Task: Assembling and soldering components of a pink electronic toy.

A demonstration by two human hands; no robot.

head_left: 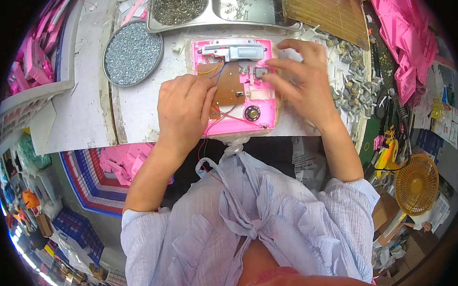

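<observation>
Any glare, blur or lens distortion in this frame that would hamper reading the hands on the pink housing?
Head view: even light; fisheye bends the table edge and blackens corners; glare on the metal tray; left hand, right hand and pink housing are sharp.

The open toy case (237, 87) lay on the surface (87, 117), a round dish of screws (133, 53) to its left, a metal tray (219, 9) behind it

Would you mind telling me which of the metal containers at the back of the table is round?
The round tray of small screws, back left, nearest the left hand. The other two metal trays beside it are rectangular.
</observation>
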